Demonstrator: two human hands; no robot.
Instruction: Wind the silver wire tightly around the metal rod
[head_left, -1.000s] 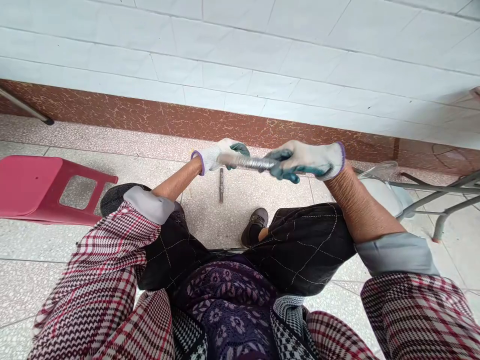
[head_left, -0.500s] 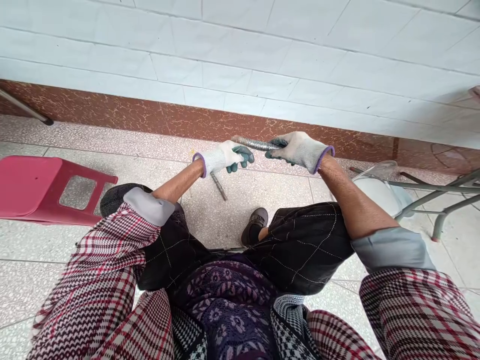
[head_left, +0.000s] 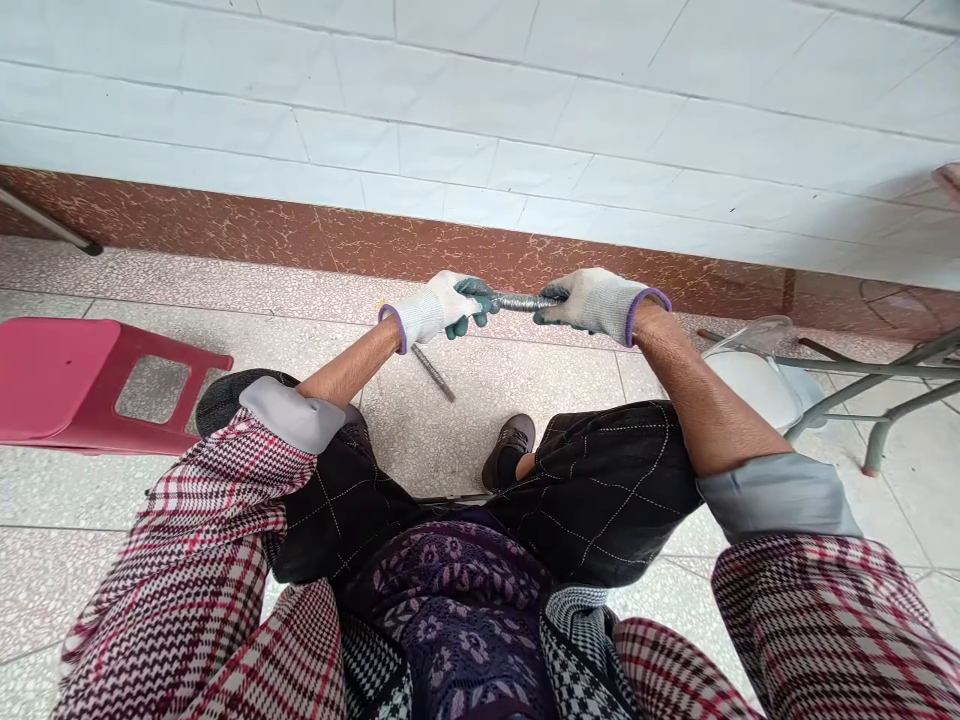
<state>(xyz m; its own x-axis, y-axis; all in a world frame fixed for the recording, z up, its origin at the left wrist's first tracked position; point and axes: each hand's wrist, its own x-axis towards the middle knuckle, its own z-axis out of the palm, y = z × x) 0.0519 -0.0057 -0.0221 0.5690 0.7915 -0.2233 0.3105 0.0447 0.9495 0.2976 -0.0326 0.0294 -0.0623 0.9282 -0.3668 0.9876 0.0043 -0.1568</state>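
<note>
A silvery, ribbed metal rod point(head_left: 523, 301) is held level in front of me near the foot of the wall. My left hand point(head_left: 454, 303), in a white work glove with a green palm, is closed around the rod's left end. My right hand point(head_left: 589, 299), gloved the same way, is closed on its right end. Only the short middle stretch of the rod shows between the gloves; both ends are covered. A thinner grey rod point(head_left: 433, 373) lies slanted on the floor below my left hand.
A red plastic stool point(head_left: 67, 375) stands at left, with a metal leg point(head_left: 52, 220) behind it. At right are grey metal legs point(head_left: 877, 400) and a pale round container point(head_left: 754, 380). The tiled wall point(head_left: 480, 150) rises close ahead. My shoe point(head_left: 510, 450) rests on the speckled floor.
My left hand has moved up slightly and closed on the rod's left end, which was free before. The rod has turned from a slant to nearly level. My right hand keeps its hold.
</note>
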